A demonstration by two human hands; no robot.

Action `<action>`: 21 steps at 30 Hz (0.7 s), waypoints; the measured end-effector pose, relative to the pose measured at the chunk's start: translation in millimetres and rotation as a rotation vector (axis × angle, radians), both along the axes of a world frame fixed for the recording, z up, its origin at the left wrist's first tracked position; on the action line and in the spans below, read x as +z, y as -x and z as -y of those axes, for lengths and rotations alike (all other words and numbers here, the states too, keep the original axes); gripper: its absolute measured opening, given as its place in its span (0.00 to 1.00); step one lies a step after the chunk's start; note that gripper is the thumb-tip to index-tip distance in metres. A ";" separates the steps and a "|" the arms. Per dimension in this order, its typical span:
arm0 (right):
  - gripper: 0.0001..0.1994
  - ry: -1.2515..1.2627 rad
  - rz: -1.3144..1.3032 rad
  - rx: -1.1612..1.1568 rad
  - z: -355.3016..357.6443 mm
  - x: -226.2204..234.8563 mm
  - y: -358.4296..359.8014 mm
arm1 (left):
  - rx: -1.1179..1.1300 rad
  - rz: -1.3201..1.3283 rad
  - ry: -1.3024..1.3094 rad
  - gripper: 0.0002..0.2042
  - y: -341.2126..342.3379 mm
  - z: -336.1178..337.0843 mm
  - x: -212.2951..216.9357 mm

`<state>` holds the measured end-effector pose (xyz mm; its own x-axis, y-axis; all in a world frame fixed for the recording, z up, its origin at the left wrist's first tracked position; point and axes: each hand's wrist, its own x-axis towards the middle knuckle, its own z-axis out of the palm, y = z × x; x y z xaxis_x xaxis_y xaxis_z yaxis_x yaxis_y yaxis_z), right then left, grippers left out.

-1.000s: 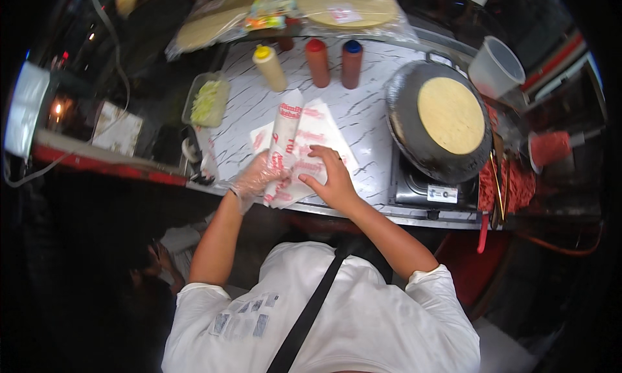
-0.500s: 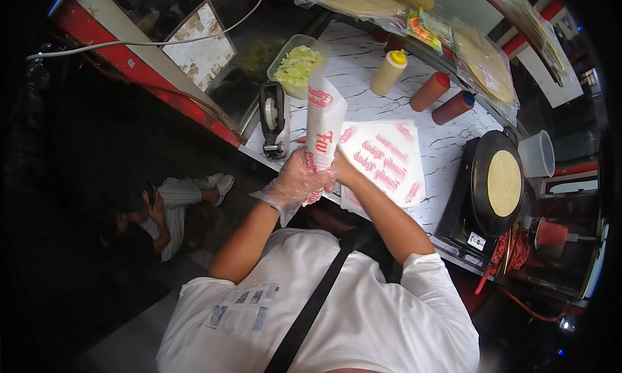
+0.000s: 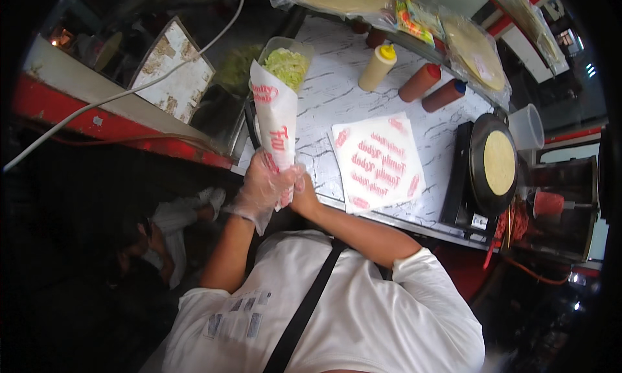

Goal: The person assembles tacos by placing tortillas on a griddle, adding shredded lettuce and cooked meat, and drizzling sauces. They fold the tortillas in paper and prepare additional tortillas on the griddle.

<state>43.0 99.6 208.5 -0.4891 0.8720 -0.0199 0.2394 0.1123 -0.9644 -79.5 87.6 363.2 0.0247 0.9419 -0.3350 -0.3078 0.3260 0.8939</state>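
Observation:
A paper-wrapped roll [image 3: 277, 117], in white paper with red print, stands upright and slightly tilted before me. My left hand [image 3: 258, 186], in a clear plastic glove, is closed around its lower part. My right hand [image 3: 303, 197] lies against the roll's lower end, beside the glove; its fingers are hidden behind the roll and the left hand. Behind the roll, a tape dispenser [image 3: 251, 122] shows only as a black edge. Beyond its top is a clear container [image 3: 304, 48] of shredded lettuce [image 3: 287, 67]. To the right lies a stack of printed wrapping paper [image 3: 379, 162].
A cream squeeze bottle [image 3: 378, 70] and two red-brown bottles [image 3: 420, 83] stand at the back. On the right, a flatbread [image 3: 499, 163] lies on a black pan [image 3: 480, 185] over a stove. Bagged flatbreads [image 3: 476, 52] line the back shelf. A seated person [image 3: 159, 243] is at left.
Both hands have moved left with the wrapped roll, which now covers most of the tape dispenser. The view has shifted a little, and the paper stack shows more fully.

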 end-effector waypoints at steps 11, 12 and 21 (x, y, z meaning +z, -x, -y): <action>0.10 -0.004 -0.015 0.201 -85.6 124.4 -91.8 | 0.082 -0.152 0.012 0.13 -20.9 -26.3 -9.6; 0.11 -0.101 -0.107 0.261 -89.8 140.3 -94.8 | 0.070 -0.140 -0.035 0.12 -28.8 -29.0 -10.9; 0.14 -0.232 -0.098 0.239 -96.9 167.3 -140.2 | -0.188 0.576 0.046 0.30 -81.1 -20.6 -9.8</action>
